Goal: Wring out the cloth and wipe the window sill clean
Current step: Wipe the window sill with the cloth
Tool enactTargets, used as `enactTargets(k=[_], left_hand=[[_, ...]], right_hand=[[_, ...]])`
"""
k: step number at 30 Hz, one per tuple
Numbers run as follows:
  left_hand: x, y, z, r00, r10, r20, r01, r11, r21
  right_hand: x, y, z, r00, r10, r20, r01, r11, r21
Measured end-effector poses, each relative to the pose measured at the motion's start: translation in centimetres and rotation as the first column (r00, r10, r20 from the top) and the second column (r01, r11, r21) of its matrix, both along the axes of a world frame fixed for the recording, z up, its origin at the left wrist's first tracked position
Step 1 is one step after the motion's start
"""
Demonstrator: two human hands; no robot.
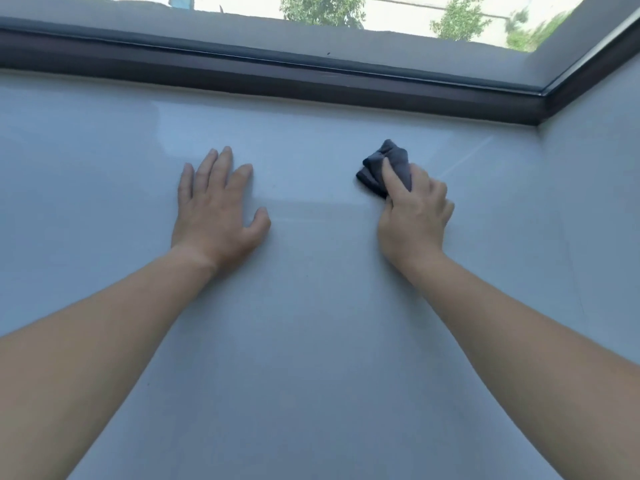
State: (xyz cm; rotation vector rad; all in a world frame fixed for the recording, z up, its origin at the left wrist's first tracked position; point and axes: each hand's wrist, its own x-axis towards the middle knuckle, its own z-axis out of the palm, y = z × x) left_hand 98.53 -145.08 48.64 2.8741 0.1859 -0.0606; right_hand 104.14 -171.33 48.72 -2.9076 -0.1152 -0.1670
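A small bunched dark grey cloth [389, 161] lies on the pale glossy window sill [311, 323], right of centre. My right hand [414, 213] grips it from the near side, with the index finger stretched over its top and the other fingers curled round its right edge. My left hand [216, 206] rests flat on the sill further left, fingers straight and spread, holding nothing. Part of the cloth is hidden under my right hand.
A dark window frame [311, 81] runs along the far edge of the sill and turns a corner at the upper right [547, 98]. Behind the glass are trees [322, 8]. A pale side wall [595, 202] rises at the right.
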Motion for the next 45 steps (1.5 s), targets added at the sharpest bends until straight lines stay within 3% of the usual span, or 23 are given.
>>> enactTargets(k=[4, 6, 8, 11, 13, 15, 19, 21, 23, 26, 31, 33, 37, 39, 45], left_hand=[[-1.3, -1.6, 1.0, 0.999, 0.016, 0.049, -0.019, 0.998, 0.054], [-3.8, -3.5, 1.8, 0.996, 0.031, 0.086, -0.031, 1.0, 0.005], [-7.6, -5.8, 2.3, 0.993, 0.031, 0.111, -0.023, 0.997, -0.07], [-13.8, -8.6, 2.4, 0.996, 0.021, 0.09, -0.013, 0.996, -0.089], [-16.6, -9.5, 1.7, 0.999, 0.017, 0.047, -0.014, 0.997, -0.071], [-18.1, -9.6, 0.8, 1.0, -0.003, 0.0, 0.003, 0.999, -0.046], [-18.4, -9.5, 0.2, 0.998, -0.022, -0.052, 0.023, 1.0, 0.014], [-18.4, -9.6, 0.2, 0.998, -0.013, -0.056, 0.014, 1.0, 0.012], [-18.4, -9.7, 0.1, 0.999, -0.011, -0.051, 0.012, 1.0, 0.016], [-18.4, -9.6, 0.1, 0.999, -0.007, -0.051, 0.008, 1.0, 0.028], [-18.3, -9.8, 0.3, 0.998, 0.006, -0.059, -0.005, 1.0, 0.015], [-18.3, -9.8, 0.3, 0.998, 0.01, -0.054, -0.01, 1.0, 0.004], [-18.5, -9.6, -0.1, 0.999, 0.006, -0.039, -0.006, 1.0, -0.003], [-18.5, -9.7, -0.1, 0.999, 0.009, -0.042, -0.009, 1.0, -0.002], [-18.7, -9.6, 0.4, 0.999, 0.0, -0.052, -0.003, 0.998, -0.063]], right_hand=[[-6.9, -0.9, -0.2, 0.935, 0.354, -0.037, -0.353, 0.935, 0.029], [-7.0, -2.3, -0.1, 0.893, 0.447, -0.056, -0.446, 0.895, 0.016], [-4.8, -3.4, 0.1, 0.93, 0.367, -0.03, -0.368, 0.929, -0.026], [-1.8, -4.1, 0.1, 0.997, 0.071, -0.022, -0.072, 0.997, -0.019], [-3.4, -3.2, 0.4, 0.999, 0.019, -0.027, -0.019, 1.0, 0.007], [-7.5, -2.4, 0.4, 0.987, 0.156, -0.031, -0.155, 0.988, 0.025], [-12.1, -4.8, 0.3, 0.871, 0.488, -0.062, -0.489, 0.872, -0.003], [-10.0, -6.3, 0.4, 0.898, 0.437, -0.057, -0.439, 0.898, -0.037], [-8.7, -6.7, 0.5, 0.971, 0.232, -0.061, -0.232, 0.973, -0.004], [-12.4, -5.0, 0.6, 0.996, 0.078, -0.049, -0.073, 0.994, 0.082], [-21.2, -5.6, 0.5, 0.888, 0.456, -0.055, -0.455, 0.89, 0.022], [-19.5, -6.9, 0.4, 0.878, 0.477, -0.04, -0.478, 0.878, -0.02], [-16.3, -6.4, 0.4, 0.995, 0.081, -0.059, -0.079, 0.996, 0.033], [-17.8, -4.9, 0.4, 0.999, 0.007, -0.054, -0.003, 0.998, 0.064], [-27.4, -5.7, 0.5, 0.896, 0.444, -0.029, -0.444, 0.896, 0.006]])
